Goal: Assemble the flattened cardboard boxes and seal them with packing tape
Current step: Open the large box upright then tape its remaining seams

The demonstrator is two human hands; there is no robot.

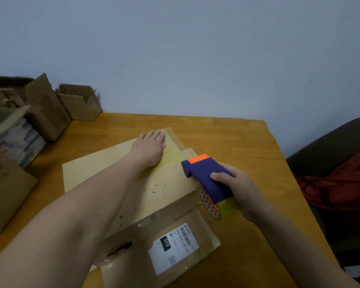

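Nearest, a white label [174, 247] sits on the box [154, 190] flap, which lies flat toward the viewer. The box rests in the middle of the wooden tabletop [247, 146]. At its right edge, the right hand [235, 188] grips a blue and orange dispenser [206, 175], fingers curled round it and thumb on top. The yellowish tape [229, 206] roll sits under the palm. Farther on, the left hand [149, 147] lies flat on the box top, fingers [155, 135] straight and pressed together. A red cloth [337, 181] lies on a dark seat to the right. Open boxes [79, 102] stand at the far left, against the wall [195, 48].
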